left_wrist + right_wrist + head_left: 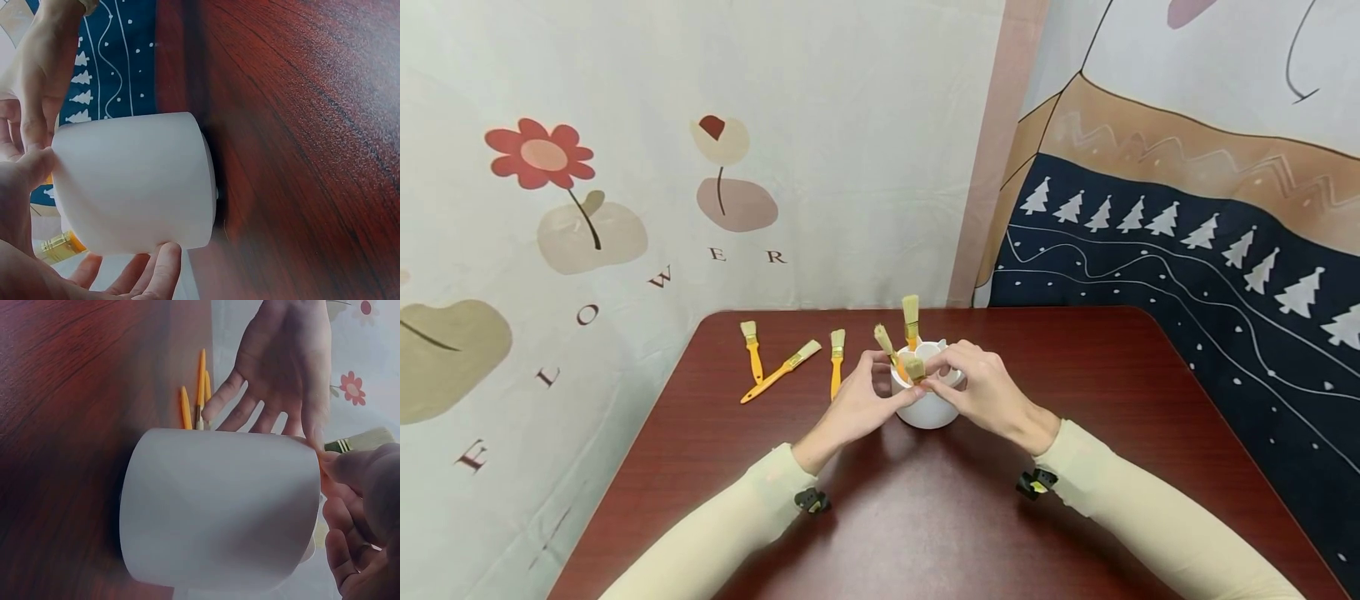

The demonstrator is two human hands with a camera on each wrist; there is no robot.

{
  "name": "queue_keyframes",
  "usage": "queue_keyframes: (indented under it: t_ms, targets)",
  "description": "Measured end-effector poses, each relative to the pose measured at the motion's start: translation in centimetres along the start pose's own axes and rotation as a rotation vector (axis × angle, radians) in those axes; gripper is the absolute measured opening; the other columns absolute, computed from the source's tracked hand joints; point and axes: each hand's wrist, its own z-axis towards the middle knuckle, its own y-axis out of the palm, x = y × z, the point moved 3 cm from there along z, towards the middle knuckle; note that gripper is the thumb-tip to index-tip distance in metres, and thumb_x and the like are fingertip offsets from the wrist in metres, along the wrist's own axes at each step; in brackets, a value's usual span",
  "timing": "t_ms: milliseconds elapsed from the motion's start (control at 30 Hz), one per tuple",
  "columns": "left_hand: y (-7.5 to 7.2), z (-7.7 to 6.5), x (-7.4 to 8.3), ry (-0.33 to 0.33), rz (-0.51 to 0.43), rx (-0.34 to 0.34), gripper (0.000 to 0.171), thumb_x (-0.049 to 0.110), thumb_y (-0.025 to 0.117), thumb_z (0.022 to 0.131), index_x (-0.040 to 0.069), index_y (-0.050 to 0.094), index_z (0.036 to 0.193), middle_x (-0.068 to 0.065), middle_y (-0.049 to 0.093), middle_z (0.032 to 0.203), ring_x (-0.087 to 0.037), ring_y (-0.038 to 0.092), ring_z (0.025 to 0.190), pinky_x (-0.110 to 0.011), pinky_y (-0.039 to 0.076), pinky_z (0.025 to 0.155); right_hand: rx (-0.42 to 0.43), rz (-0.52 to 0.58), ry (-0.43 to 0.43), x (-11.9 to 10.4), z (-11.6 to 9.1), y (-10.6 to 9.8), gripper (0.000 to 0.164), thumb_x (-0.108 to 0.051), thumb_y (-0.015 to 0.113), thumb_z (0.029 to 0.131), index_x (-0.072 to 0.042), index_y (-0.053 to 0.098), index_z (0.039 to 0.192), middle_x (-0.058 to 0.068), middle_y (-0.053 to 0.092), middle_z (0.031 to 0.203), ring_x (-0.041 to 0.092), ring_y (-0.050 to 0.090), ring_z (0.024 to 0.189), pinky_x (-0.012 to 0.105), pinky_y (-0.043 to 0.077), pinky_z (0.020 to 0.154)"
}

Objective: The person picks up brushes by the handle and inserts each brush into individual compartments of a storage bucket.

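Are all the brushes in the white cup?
No, three brushes lie on the table left of the white cup.

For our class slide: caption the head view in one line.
Two hands meet at a round white ceramic cup holding yellow-handled bristle brushes; three more lie on the table.

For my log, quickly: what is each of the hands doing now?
Left hand: open, thumb touching the white cup.
Right hand: pinching a brush at the cup's rim.
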Motion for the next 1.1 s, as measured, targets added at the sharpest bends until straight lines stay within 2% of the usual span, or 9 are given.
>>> queue_keyframes:
  t_ms: [167, 500, 767, 933, 1100]
  targets:
    - [0.0, 0.0, 0.0, 0.003, -0.019, -0.004, 0.086, 0.054, 0.093, 0.096, 0.015, 0.053, 0.161, -0.009, 0.069, 0.16, -0.027, 0.08, 0.134, -0.046, 0.068, 0.101, -0.006, 0.002, -0.02, 0.1, -0.2, -0.2, 0.024, -0.006, 0.098, 0.093, -0.014, 0.086, 0.112, -0.001, 0.086, 0.101, 0.015, 0.074, 0.088, 0.033, 0.063, 0.07]
    - [0.0, 0.0, 0.0, 0.003, -0.013, -0.004, 0.086, 0.055, 0.094, 0.095, 0.015, 0.053, 0.161, -0.007, 0.069, 0.16, -0.027, 0.081, 0.133, -0.044, 0.068, 0.098, -0.005, 0.033, 0.023, 0.5, -0.7, -0.9, 0.026, -0.006, 0.095, 0.094, -0.016, 0.087, 0.117, -0.002, 0.083, 0.103, 0.014, 0.075, 0.088, 0.025, 0.061, 0.069]
    - [0.0, 0.1, 0.1, -0.011, -0.012, -0.004, 0.087, 0.054, 0.094, 0.095, 0.015, 0.053, 0.16, -0.008, 0.07, 0.16, -0.027, 0.08, 0.134, -0.045, 0.068, 0.1, 0.016, 0.003, 0.048, 1.1, -1.0, -1.5, 0.026, -0.007, 0.093, 0.096, -0.015, 0.086, 0.119, -0.002, 0.084, 0.109, 0.015, 0.076, 0.097, 0.034, 0.064, 0.085]
    - [-0.1, 0.1, 0.2, -0.007, -0.005, -0.002, 0.086, 0.054, 0.094, 0.095, 0.014, 0.054, 0.159, -0.008, 0.071, 0.158, -0.026, 0.081, 0.133, -0.044, 0.067, 0.099, 0.01, 0.007, 0.088, 1.6, -1.1, -1.8, 0.032, -0.008, 0.094, 0.096, -0.013, 0.083, 0.126, 0.0, 0.083, 0.117, 0.016, 0.073, 0.101, 0.032, 0.065, 0.09]
    - [-0.2, 0.1, 0.3, -0.009, -0.011, -0.008, 0.086, 0.052, 0.094, 0.096, 0.013, 0.053, 0.16, -0.01, 0.07, 0.159, -0.028, 0.081, 0.133, -0.045, 0.068, 0.1, -0.022, 0.002, 0.148, 2.0, -1.1, -1.9, 0.043, -0.016, 0.096, 0.096, -0.011, 0.079, 0.135, 0.004, 0.079, 0.134, 0.022, 0.074, 0.119, 0.038, 0.066, 0.097]
